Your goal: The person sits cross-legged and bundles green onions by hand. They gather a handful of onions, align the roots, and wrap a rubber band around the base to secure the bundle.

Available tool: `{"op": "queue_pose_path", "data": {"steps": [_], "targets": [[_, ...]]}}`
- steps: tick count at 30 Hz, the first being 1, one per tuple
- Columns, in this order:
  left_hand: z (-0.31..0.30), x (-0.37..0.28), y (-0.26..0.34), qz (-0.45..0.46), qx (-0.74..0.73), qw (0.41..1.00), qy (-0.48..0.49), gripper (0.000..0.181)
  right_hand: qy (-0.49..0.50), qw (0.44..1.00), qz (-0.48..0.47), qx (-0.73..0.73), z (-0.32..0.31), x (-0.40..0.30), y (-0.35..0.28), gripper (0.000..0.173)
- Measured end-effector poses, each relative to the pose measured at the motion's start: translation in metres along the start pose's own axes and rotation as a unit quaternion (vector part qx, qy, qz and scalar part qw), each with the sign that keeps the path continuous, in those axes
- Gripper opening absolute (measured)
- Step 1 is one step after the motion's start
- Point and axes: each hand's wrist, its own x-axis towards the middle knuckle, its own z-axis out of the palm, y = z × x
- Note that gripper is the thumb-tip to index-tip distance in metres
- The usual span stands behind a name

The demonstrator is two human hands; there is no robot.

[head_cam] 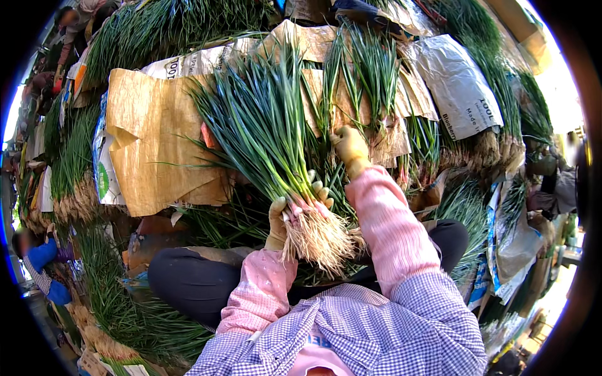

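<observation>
My gloved left hand (pixel 294 209) is closed around the lower stems of a thick bunch of green onions (pixel 265 122), just above the pale roots, which point towards me. The leaves fan out away from me, over brown paper. To its right, my gloved right hand (pixel 349 141) has its fingers curled at the lower part of a few thin green onions (pixel 329 101); whether it grips them cannot be made out. Beyond that hand, small bunches of green onions (pixel 378 80) lie on brown paper (pixel 416 96), their roots towards me.
A large brown paper sheet (pixel 155 141) lies at the left. A white printed sack (pixel 456 84) covers bunches at the right. Piled green onions (pixel 174 30) lie at the far side, with more (pixel 136 310) at the lower left. A person in blue (pixel 44 268) is at the left edge.
</observation>
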Motion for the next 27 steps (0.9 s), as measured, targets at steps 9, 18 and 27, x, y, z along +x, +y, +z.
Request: {"op": "queue_pose_path", "data": {"steps": [9,18,27], "targets": [[0.011,0.002,0.009,0.024,0.013,0.997,-0.078,0.070,-0.054,0.970,-0.022,0.235,-0.135,-0.019,0.047,0.018],[0.022,0.005,0.002,-0.028,-0.010,0.976,-0.215,0.059,0.232,0.937,-0.042,-0.258,-0.288,-0.240,0.294,0.019],[-0.002,-0.001,-0.006,0.009,0.040,0.998,-0.049,0.067,0.149,0.972,-0.173,-0.059,-0.263,-0.157,0.176,0.029]]}}
